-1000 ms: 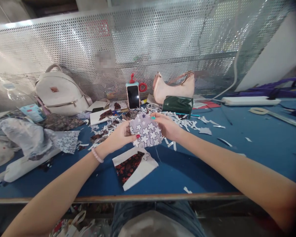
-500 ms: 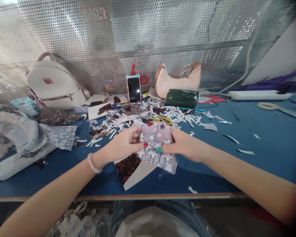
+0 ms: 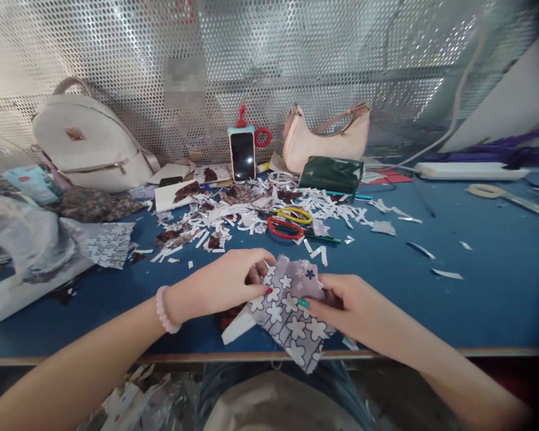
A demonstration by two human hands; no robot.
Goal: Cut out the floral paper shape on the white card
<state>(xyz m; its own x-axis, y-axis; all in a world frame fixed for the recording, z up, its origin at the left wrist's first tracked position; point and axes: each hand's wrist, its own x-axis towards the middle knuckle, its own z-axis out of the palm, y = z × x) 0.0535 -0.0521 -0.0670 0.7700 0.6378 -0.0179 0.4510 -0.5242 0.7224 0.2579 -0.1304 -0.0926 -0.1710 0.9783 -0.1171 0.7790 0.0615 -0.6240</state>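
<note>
— How far along are you?

— Plenty is cut: white paper scraps (image 3: pixel 215 224) litter the blue table (image 3: pixel 476 299). My left hand (image 3: pixel 224 284) and right hand (image 3: pixel 359 308) both pinch the grey flower-print fabric piece (image 3: pixel 291 314) at the near edge, unfinished, I'd judge.

— The bags?

— White backpack (image 3: pixel 87 146) and pink handbag (image 3: pixel 326 140) look closed; contents hidden.

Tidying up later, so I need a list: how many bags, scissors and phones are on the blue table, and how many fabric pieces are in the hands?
Bags: 2, the white backpack and the pink handbag
Scissors: 2, yellow-handled and red-handled
Phones: 1
Flower-print fabric gripped by left hand and right hand: 1
Total: 6
</note>
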